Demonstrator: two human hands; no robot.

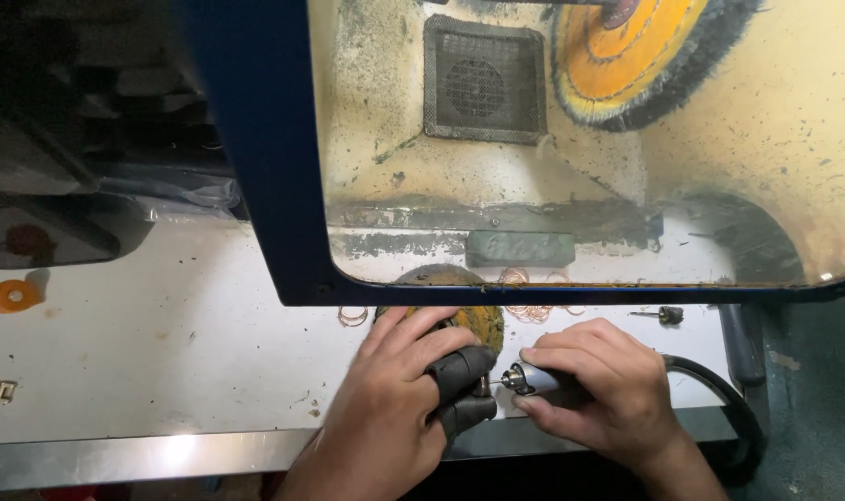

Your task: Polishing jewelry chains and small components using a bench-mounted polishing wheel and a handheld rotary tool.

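Hands meet at lower centre of the frame, where I have both working over the white bench (162, 362). My left hand (390, 408) is closed, its thumb and forefinger in 2 black finger guards (461, 390) pinching something too small for me to make out. My right hand (600, 385) is clamped around 1 rotary handpiece (534, 378), its silver tip pointing left and touching the guards; a black hose (719, 390) trails right. Behind the fingers lies 1 yellow buffing disc (473, 320) beside thin copper rings (534, 311). At upper right, inside the blue-framed hood (264, 158), hangs 1 yellow polishing wheel (640, 51). 1 orange ring (14, 295) sits at far left.
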